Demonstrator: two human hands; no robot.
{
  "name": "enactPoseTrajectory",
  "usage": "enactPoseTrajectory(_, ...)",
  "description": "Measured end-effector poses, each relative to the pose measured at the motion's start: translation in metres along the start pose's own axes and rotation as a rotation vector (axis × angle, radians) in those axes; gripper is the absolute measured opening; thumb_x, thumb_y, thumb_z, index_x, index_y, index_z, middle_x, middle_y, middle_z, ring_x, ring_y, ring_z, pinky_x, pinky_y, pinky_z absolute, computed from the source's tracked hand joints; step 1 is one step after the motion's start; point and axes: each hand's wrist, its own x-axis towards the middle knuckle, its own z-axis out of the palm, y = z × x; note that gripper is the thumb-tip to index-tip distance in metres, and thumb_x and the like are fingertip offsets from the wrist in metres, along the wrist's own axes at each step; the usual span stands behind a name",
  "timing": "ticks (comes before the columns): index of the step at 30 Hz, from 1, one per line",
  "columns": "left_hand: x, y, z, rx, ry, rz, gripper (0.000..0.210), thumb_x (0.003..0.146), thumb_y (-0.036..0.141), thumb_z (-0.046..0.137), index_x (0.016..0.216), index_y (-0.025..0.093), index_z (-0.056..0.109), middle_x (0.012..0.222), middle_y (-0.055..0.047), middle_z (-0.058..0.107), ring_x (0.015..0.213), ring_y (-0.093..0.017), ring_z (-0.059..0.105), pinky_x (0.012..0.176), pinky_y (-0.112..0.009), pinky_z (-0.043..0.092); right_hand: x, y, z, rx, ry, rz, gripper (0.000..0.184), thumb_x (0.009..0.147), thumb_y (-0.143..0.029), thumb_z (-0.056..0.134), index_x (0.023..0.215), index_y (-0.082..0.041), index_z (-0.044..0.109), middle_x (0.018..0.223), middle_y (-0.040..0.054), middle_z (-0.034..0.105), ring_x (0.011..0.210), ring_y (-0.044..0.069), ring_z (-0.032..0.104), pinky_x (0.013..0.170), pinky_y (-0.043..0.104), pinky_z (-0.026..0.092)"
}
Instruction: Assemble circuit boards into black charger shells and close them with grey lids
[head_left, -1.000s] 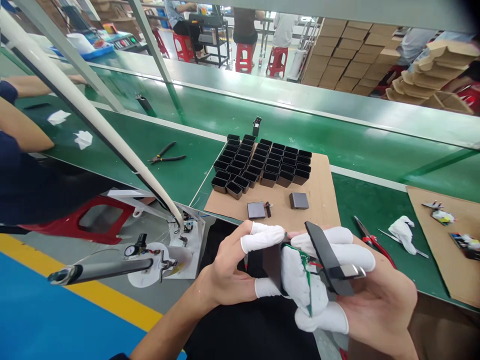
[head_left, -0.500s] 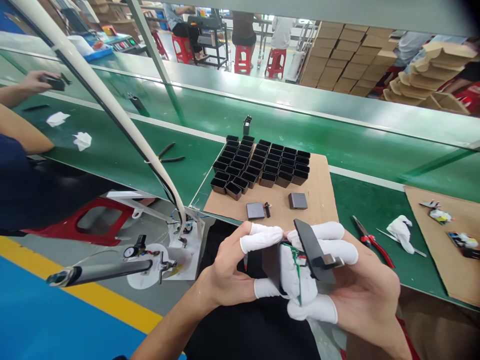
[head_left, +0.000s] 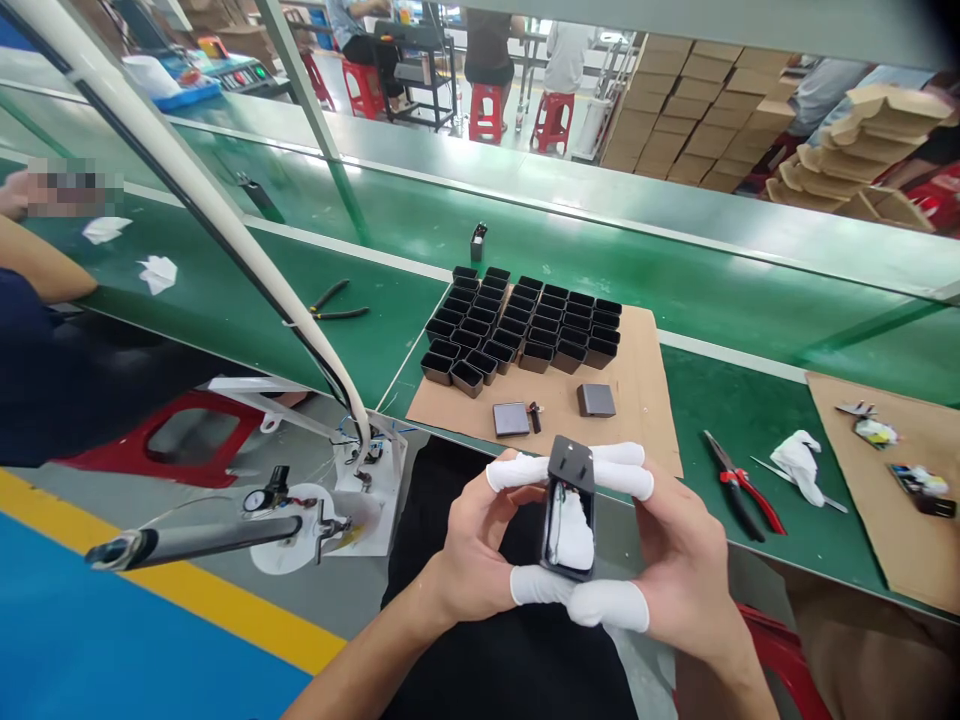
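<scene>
My left hand (head_left: pixel 487 545) and my right hand (head_left: pixel 667 545), with white finger cots on the fingertips, grip a black power adapter case (head_left: pixel 550 530) from both sides. Its open end faces me. Inside sits a white-wrapped insert (head_left: pixel 576 535), nearly filling the case; the green circuit board edge is mostly hidden now. A black end cover (head_left: pixel 571 462) with small pins stands tilted at the top of the opening, not lying over it. Left fingertips press the case's left side and bottom; right fingertips touch the cover's side and the lower edge.
Rows of open black cases (head_left: pixel 517 325) stand on a cardboard sheet (head_left: pixel 645 430), near two closed cases. Red-handled pliers (head_left: pixel 742 490) and a white cloth (head_left: pixel 799 465) lie right. Black pliers (head_left: pixel 337 300) lie left. A white pole (head_left: pixel 187 190) crosses the left; a co-worker's arm (head_left: pixel 45 260) is beyond.
The insert has gone deeper into the case, and the case has turned its open end towards me. The end cover has swung up to the top. My right hand has moved left.
</scene>
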Motion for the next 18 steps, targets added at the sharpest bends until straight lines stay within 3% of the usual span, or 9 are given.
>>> enactPoseTrajectory(4, -0.003, 0.009, 0.009, -0.209, 0.077, -0.157, 0.071, 0.072, 0.040, 0.106, 0.136, 0.037, 0.075, 0.126, -0.010, 0.077, 0.113, -0.034, 0.080, 0.103, -0.052, 0.066, -0.012, 0.017, 0.001, 0.059, 0.051, -0.038, 0.075, 0.082, -0.050, 0.099, 0.149, -0.030, 0.070, 0.128, 0.0109, 0.077, 0.111, 0.032, 0.072, 0.095, 0.047, 0.063)
enactPoseTrajectory(8, -0.001, 0.027, 0.021, -0.432, 0.146, -0.407, 0.048, 0.086, 0.057, 0.093, 0.125, 0.036, 0.075, 0.117, -0.008, 0.080, 0.094, -0.033, 0.085, 0.090, -0.054, 0.070, -0.023, 0.026, 0.005, 0.075, 0.037, -0.023, 0.080, 0.081, -0.028, 0.098, 0.154, -0.031, 0.065, 0.138, 0.0124, 0.075, 0.126, 0.035, 0.070, 0.107, 0.052, 0.061)
enactPoseTrajectory(12, 0.004, 0.037, 0.029, -0.458, 0.220, -0.601, 0.051, 0.091, 0.069, 0.082, 0.124, 0.030, 0.072, 0.098, -0.006, 0.081, 0.078, -0.029, 0.084, 0.085, -0.052, 0.070, -0.027, 0.030, 0.009, 0.084, 0.047, 0.064, 0.082, 0.080, -0.013, 0.093, 0.154, -0.034, 0.065, 0.146, 0.0110, 0.072, 0.136, 0.034, 0.068, 0.115, 0.052, 0.058)
enactPoseTrajectory(14, 0.008, 0.036, 0.028, -0.376, 0.260, -0.627, 0.052, 0.094, 0.071, 0.078, 0.121, 0.027, 0.074, 0.103, -0.008, 0.082, 0.087, -0.029, 0.084, 0.091, -0.050, 0.069, -0.028, 0.032, 0.009, 0.099, 0.075, 0.127, 0.076, 0.080, -0.016, 0.095, 0.149, -0.035, 0.069, 0.141, 0.0100, 0.074, 0.133, 0.034, 0.068, 0.115, 0.050, 0.058)
enactPoseTrajectory(18, 0.017, 0.025, 0.020, -0.077, 0.312, -0.467, 0.046, 0.095, 0.063, 0.082, 0.114, 0.021, 0.080, 0.117, -0.011, 0.082, 0.109, -0.030, 0.080, 0.105, -0.041, 0.062, -0.026, 0.038, 0.003, 0.211, 0.126, 0.310, 0.061, 0.083, -0.026, 0.098, 0.139, -0.037, 0.075, 0.128, 0.0059, 0.077, 0.118, 0.027, 0.074, 0.108, 0.042, 0.063)
